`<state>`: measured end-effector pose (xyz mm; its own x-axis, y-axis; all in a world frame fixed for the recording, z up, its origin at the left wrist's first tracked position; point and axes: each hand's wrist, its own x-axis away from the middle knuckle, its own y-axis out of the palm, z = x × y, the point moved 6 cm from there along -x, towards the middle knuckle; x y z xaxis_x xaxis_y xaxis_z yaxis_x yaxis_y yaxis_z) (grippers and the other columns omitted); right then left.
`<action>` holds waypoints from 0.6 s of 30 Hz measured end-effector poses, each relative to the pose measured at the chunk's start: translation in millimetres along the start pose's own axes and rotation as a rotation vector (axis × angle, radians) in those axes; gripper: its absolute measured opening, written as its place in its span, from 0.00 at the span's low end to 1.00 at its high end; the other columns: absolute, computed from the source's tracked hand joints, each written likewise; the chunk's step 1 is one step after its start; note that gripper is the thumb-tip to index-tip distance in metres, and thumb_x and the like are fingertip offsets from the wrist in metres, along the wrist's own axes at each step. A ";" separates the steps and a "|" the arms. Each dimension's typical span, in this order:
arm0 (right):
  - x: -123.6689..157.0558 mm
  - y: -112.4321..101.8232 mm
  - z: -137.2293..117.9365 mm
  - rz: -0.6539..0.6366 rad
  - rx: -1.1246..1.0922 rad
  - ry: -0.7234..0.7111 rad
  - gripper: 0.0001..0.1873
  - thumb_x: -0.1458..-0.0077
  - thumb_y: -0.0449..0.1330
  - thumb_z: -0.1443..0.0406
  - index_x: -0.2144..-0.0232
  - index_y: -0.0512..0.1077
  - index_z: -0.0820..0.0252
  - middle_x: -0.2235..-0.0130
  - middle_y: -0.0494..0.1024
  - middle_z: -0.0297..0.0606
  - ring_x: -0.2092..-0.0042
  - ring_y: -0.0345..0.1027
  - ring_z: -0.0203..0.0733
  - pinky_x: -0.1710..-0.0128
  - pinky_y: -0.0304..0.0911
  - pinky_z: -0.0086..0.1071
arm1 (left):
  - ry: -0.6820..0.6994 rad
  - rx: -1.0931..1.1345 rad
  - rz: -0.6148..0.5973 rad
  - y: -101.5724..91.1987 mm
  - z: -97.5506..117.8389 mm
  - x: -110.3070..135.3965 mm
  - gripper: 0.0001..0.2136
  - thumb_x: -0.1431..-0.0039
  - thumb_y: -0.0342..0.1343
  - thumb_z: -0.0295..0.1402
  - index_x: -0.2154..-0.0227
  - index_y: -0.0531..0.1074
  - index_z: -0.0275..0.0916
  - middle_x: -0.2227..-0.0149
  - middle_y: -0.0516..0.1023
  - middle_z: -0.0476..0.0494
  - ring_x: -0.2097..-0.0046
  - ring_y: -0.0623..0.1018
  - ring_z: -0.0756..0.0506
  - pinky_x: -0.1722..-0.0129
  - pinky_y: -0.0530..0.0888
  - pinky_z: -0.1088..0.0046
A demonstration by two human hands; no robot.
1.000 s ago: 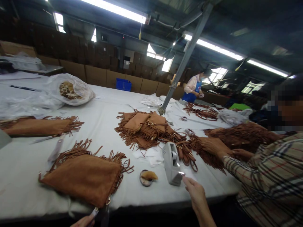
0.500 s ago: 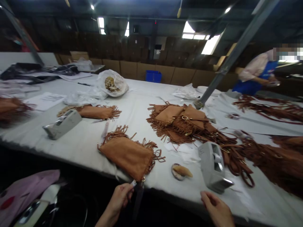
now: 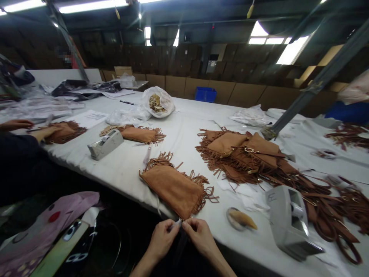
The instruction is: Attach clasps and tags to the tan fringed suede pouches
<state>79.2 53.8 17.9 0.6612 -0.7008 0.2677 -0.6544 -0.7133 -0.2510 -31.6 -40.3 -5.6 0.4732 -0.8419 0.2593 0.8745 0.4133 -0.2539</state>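
A tan suede fringed pouch (image 3: 175, 187) lies on the white table (image 3: 121, 165) at its near edge. My left hand (image 3: 161, 239) and my right hand (image 3: 198, 235) meet just below the pouch's near corner, both pinched on a small pale strip by its metal ring. What exactly the fingers grip is too small to make out. A grey tape dispenser (image 3: 290, 221) stands to the right of my right hand. A small dish holding a yellow sponge (image 3: 240, 218) sits between pouch and dispenser.
A heap of fringed pouches and straps (image 3: 248, 154) covers the table's right. A second tape dispenser (image 3: 105, 144) and another pouch (image 3: 138, 134) lie at left, near another person's hands (image 3: 17, 125). A phone (image 3: 62, 248) and pink cloth (image 3: 54, 219) are at bottom left.
The camera has turned left. My right hand left the tape dispenser and came to the pouch's near corner, where it now meets my left hand.
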 end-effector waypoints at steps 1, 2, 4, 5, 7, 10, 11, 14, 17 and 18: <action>-1.6 0.5 -1.3 0.017 0.035 -0.008 0.17 0.53 0.58 0.56 0.84 0.71 0.62 0.82 0.67 0.30 0.77 0.58 0.34 0.77 0.53 0.27 | 0.008 -0.042 0.007 -0.6 1.3 1.0 0.19 0.45 0.52 0.47 0.82 0.65 0.37 0.79 0.62 0.53 0.74 0.62 0.51 0.74 0.59 0.76; -2.5 0.6 -2.9 0.034 0.072 -0.016 0.17 0.53 0.58 0.57 0.84 0.71 0.62 0.82 0.68 0.31 0.77 0.59 0.35 0.76 0.53 0.27 | 0.018 -0.084 0.013 -1.1 2.4 2.2 0.17 0.44 0.51 0.45 0.81 0.65 0.37 0.79 0.62 0.53 0.75 0.61 0.51 0.74 0.58 0.76; -2.8 1.2 -7.0 0.065 0.141 -0.028 0.16 0.53 0.57 0.58 0.85 0.72 0.62 0.82 0.70 0.32 0.76 0.61 0.36 0.76 0.53 0.27 | 0.039 -0.156 0.026 -1.3 4.5 4.7 0.15 0.42 0.49 0.41 0.80 0.66 0.38 0.79 0.62 0.54 0.75 0.61 0.51 0.74 0.57 0.76; -2.6 1.5 -8.8 0.081 0.170 -0.028 0.16 0.53 0.57 0.58 0.85 0.72 0.62 0.82 0.71 0.32 0.76 0.61 0.36 0.75 0.53 0.27 | 0.050 -0.185 0.033 -1.2 5.6 5.9 0.14 0.42 0.49 0.39 0.80 0.66 0.38 0.80 0.62 0.54 0.75 0.61 0.51 0.74 0.57 0.76; -2.2 2.4 -10.8 0.114 0.216 -0.014 0.15 0.54 0.57 0.60 0.86 0.72 0.62 0.83 0.70 0.32 0.76 0.62 0.36 0.76 0.52 0.27 | 0.071 -0.227 0.055 -1.4 7.8 8.1 0.13 0.41 0.48 0.38 0.79 0.66 0.39 0.79 0.63 0.53 0.75 0.63 0.51 0.73 0.57 0.76; -2.1 3.5 -8.4 0.164 0.245 0.023 0.16 0.55 0.59 0.61 0.89 0.70 0.61 0.85 0.68 0.31 0.78 0.61 0.36 0.77 0.51 0.27 | 0.099 -0.255 0.084 -1.7 10.6 10.1 0.13 0.41 0.48 0.38 0.79 0.67 0.39 0.79 0.65 0.52 0.75 0.65 0.50 0.72 0.57 0.75; -2.2 4.4 -5.8 0.167 0.238 0.040 0.16 0.55 0.59 0.60 0.89 0.69 0.61 0.85 0.68 0.31 0.78 0.61 0.35 0.78 0.51 0.27 | 0.104 -0.255 0.087 -1.7 10.9 10.3 0.13 0.41 0.48 0.38 0.78 0.67 0.39 0.78 0.66 0.52 0.75 0.65 0.50 0.72 0.58 0.75; -2.0 8.0 8.1 0.144 0.148 0.130 0.18 0.53 0.58 0.57 0.88 0.70 0.61 0.86 0.68 0.32 0.81 0.60 0.34 0.80 0.51 0.27 | 0.095 -0.217 0.072 -1.5 8.9 9.9 0.15 0.40 0.47 0.40 0.78 0.68 0.39 0.79 0.66 0.52 0.74 0.65 0.50 0.72 0.58 0.75; -0.9 12.6 24.4 0.102 -0.021 0.235 0.21 0.55 0.60 0.51 0.86 0.69 0.61 0.87 0.67 0.31 0.84 0.58 0.33 0.82 0.52 0.27 | 0.076 -0.094 0.024 0.3 4.8 7.7 0.17 0.40 0.47 0.43 0.77 0.69 0.37 0.78 0.67 0.51 0.74 0.65 0.50 0.72 0.60 0.76; -0.9 14.3 28.4 0.086 -0.090 0.253 0.21 0.56 0.61 0.50 0.86 0.68 0.61 0.87 0.66 0.30 0.84 0.57 0.32 0.82 0.52 0.26 | 0.072 -0.025 -0.003 1.9 3.6 6.8 0.17 0.41 0.48 0.45 0.77 0.70 0.37 0.77 0.69 0.50 0.73 0.66 0.50 0.72 0.61 0.76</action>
<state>79.7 43.9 -12.4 0.4966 -0.7263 0.4752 -0.7415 -0.6396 -0.2027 -26.4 -44.0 -1.0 0.4613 -0.8660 0.1930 0.8723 0.4029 -0.2771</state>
